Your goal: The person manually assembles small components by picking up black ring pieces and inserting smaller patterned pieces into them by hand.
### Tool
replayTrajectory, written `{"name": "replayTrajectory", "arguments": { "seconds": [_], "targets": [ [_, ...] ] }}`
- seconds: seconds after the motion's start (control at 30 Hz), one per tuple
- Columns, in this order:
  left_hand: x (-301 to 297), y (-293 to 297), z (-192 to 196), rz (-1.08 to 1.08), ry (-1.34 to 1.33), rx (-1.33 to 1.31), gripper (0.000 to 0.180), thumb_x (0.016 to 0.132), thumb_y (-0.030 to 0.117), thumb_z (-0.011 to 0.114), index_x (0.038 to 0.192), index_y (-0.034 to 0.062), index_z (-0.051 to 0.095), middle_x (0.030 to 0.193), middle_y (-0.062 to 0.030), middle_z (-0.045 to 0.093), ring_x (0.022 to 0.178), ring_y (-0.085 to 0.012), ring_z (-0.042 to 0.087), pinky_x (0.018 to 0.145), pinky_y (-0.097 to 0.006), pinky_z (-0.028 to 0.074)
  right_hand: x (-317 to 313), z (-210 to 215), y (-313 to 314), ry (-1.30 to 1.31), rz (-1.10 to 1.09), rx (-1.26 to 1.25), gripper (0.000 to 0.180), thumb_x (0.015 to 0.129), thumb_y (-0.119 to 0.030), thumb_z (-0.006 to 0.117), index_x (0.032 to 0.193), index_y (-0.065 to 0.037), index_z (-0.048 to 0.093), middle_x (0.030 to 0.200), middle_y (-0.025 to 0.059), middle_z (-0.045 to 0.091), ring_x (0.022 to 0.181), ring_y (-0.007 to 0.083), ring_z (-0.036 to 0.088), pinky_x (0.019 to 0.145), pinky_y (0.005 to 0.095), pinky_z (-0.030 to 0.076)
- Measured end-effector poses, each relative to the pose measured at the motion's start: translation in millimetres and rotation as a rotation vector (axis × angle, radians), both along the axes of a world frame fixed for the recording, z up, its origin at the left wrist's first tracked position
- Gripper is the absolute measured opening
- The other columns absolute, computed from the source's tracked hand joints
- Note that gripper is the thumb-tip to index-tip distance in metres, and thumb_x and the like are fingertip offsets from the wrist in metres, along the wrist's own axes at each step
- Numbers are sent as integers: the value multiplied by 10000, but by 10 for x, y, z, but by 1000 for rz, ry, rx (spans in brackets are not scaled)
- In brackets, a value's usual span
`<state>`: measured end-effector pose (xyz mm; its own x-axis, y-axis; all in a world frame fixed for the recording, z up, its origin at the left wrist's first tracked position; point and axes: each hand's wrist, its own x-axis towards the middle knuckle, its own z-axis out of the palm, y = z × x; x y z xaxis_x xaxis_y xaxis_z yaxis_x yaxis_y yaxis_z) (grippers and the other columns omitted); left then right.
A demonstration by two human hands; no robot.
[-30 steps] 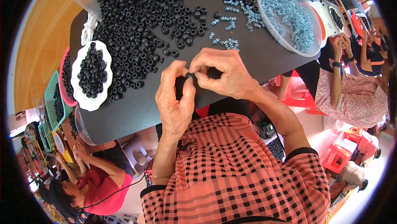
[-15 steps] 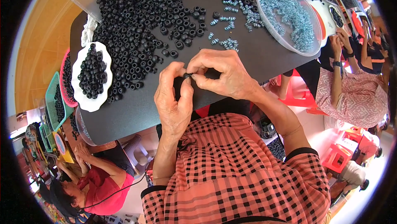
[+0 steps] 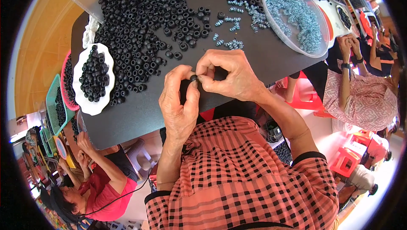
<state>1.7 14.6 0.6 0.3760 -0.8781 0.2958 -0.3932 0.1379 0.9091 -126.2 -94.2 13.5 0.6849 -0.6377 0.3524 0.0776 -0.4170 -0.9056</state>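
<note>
My left hand (image 3: 179,105) pinches a small black ball-shaped piece (image 3: 193,78) between thumb and forefinger, above the table's near edge. Against its right side press the closed thumb and fingertips of my right hand (image 3: 231,76); whatever they grip is hidden. Beyond my hands spreads a large heap of similar black hollow pieces (image 3: 140,30). Small metal coil springs (image 3: 234,44) lie loose on the dark table (image 3: 140,122), and more springs fill a clear round tub (image 3: 272,21) at the far right.
A white scalloped dish (image 3: 92,109) of black pieces stands at the left, beside a pink basket (image 3: 68,96) and a green basket (image 3: 51,102). Co-workers sit at both sides, one in a red top (image 3: 112,198), another in a patterned top (image 3: 360,102). Red stools (image 3: 303,96) stand at the right.
My hands have shifted very slightly, still meeting at the black piece. At the lower left, the co-worker's hands have moved apart, one rising toward the table edge.
</note>
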Motion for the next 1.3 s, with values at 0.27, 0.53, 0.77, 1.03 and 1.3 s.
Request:
{"name": "replayTrajectory", "arguments": {
  "seconds": [0.27,0.53,0.77,1.03,1.3],
  "targets": [
    [33,-25,62,-9,142,-4,166,788,-82,567,930,4,580,893,-65,576,786,-150,543,698,-255,441,-33,31,-6,25,-18,77,113,733,81,633,788,-12,598,710,-4,598,620,29,548,551,199,432],
    [77,-7,48,5,202,-31,161,827,-67,541,959,0,604,866,-30,547,730,-97,480,646,-222,397,-8,12,2,16,-80,-25,122,721,85,630,781,-10,581,733,7,606,610,53,568,553,205,441],
    [98,11,60,-8,284,-35,159,858,-61,533,978,-9,625,877,-7,534,747,-69,465,642,-203,380,36,-3,37,52,-134,-109,140,714,82,646,799,-9,581,772,16,608,595,76,571,556,223,460],
    [109,16,26,-13,645,-1,232,902,-49,537,1126,-1,571,986,-37,601,898,-85,543,810,-208,420,58,1,47,51,-158,-159,257,703,62,688,939,-30,645,892,56,625,627,99,574,574,233,484],
    [90,-18,-6,-74,748,-57,333,897,-73,534,1218,3,494,1018,-51,612,964,-96,551,866,-225,422,74,-8,45,14,-111,-347,288,673,-2,723,944,-62,643,917,59,608,743,180,617,626,286,515]
  ]
}}
